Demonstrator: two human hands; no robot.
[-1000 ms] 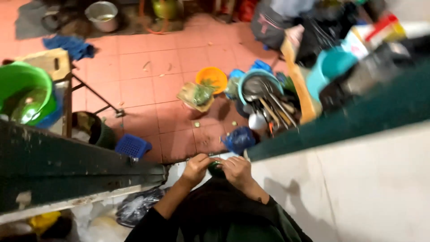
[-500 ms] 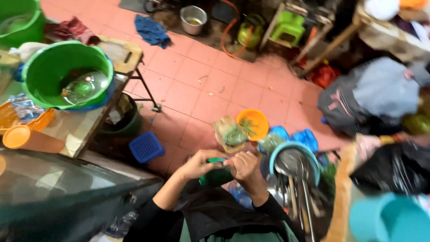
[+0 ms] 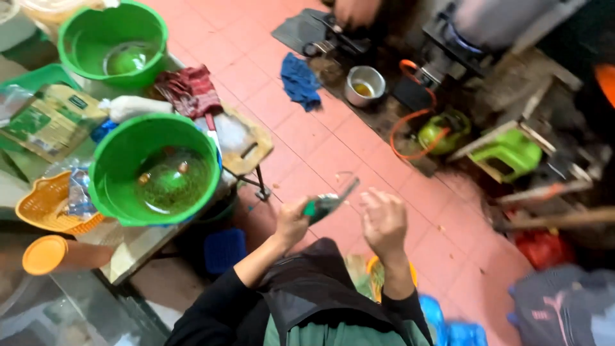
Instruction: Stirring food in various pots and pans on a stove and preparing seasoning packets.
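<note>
Left hand: raised before the chest, fingers closed in a grip, forearm in black sleeve. Right hand: raised just beside it, fingers loosely curled, holding nothing.

A single head-worn camera looks steeply down from above the person's chest onto the red tiled floor. It sits close to the raised hands at centre. A large green plastic basin lies at nine o'clock, a small steel pot at twelve.
</note>
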